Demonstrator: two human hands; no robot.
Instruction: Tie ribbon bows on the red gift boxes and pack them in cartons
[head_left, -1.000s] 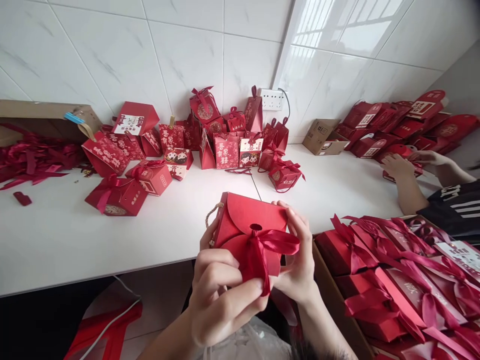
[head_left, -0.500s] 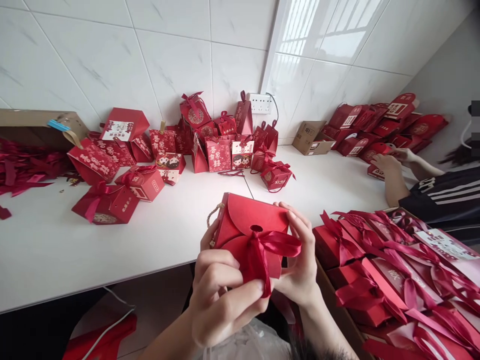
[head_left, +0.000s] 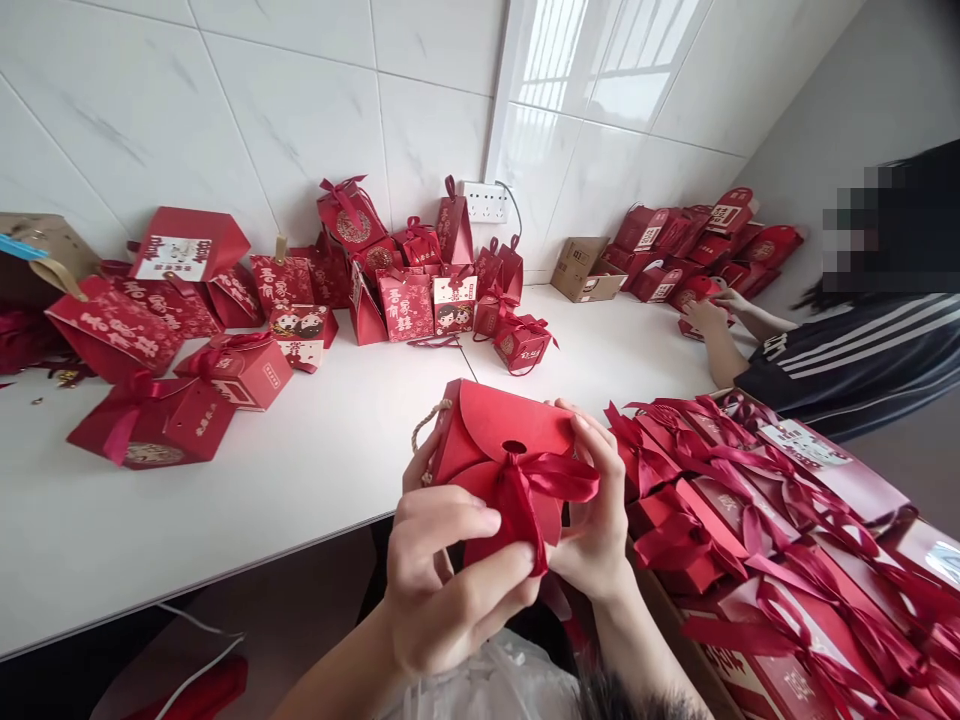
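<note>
I hold a red gift box (head_left: 487, 440) with rounded flaps and a red ribbon bow (head_left: 540, 485) in front of me, just past the white counter's edge. My left hand (head_left: 439, 585) grips its lower left side, thumb and fingers pinching the ribbon's tail. My right hand (head_left: 600, 510) holds the box's right side, fingertips pressed on the top flap and the bow. A short twine loop (head_left: 424, 430) sticks out at the box's left.
The white counter (head_left: 315, 470) bears a heap of assorted red gift boxes (head_left: 405, 290) along the tiled wall. A cardboard carton of ribboned red boxes (head_left: 757, 530) stands at my right. Another person in a striped black shirt (head_left: 847, 360) handles red boxes (head_left: 697, 245) at the far right.
My view has swung to the right, so the counter's boxes sit further left. My left thumb has shifted slightly on the ribbon. The box stays in both hands.
</note>
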